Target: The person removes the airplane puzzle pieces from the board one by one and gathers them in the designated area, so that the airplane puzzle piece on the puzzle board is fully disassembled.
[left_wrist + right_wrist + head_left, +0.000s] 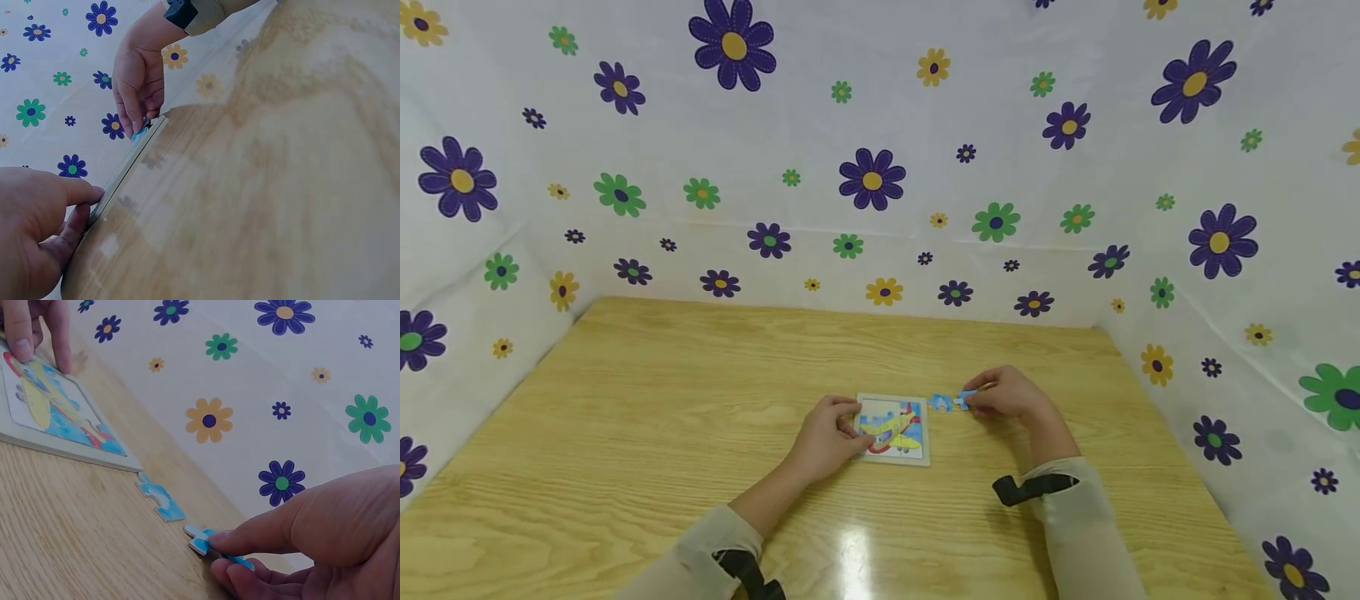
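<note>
A square jigsaw puzzle board (892, 461) with a pale frame and a yellow-and-red airplane picture lies on the table. My left hand (832, 442) grips its left side, the thumb over the picture and the fingers at the upper left edge. In the right wrist view, white backing shows in part of the picture's far side. Just right of the board lies a loose blue-and-white puzzle piece (161, 499). Beyond it, my right hand (1011, 393) pinches another blue puzzle piece (201, 540) between thumb and fingers, partly covering it. This piece is low over the table; contact is unclear.
The wooden table (700, 358) runs back to a white cloth (805, 125) with purple, green and yellow flowers, which also hangs at both sides. Black straps (1037, 487) circle the sleeves at both wrists.
</note>
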Motion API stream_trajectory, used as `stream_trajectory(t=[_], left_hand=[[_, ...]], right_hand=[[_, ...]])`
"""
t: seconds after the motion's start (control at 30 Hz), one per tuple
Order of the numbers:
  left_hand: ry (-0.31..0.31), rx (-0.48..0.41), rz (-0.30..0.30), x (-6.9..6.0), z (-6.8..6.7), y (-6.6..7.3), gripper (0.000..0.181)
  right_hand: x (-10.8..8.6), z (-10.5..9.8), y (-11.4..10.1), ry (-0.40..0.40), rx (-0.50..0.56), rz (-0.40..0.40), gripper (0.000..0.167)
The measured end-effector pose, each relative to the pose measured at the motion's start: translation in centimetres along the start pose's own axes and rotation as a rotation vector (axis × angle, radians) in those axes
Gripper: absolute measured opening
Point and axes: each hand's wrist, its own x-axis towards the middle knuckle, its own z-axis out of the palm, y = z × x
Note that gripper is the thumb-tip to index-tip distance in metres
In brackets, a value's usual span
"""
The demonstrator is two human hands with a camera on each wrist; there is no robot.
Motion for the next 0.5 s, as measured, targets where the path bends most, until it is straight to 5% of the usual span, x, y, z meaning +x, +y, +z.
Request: stream_trajectory(t=[0.5], left_hand=[[-0.012, -0.010, -0.004, 0.05, -0.08, -0.32, 0.055]], right_hand=[[0.09, 0.32, -0.16, 0.053, 0.018, 0.020, 0.024]])
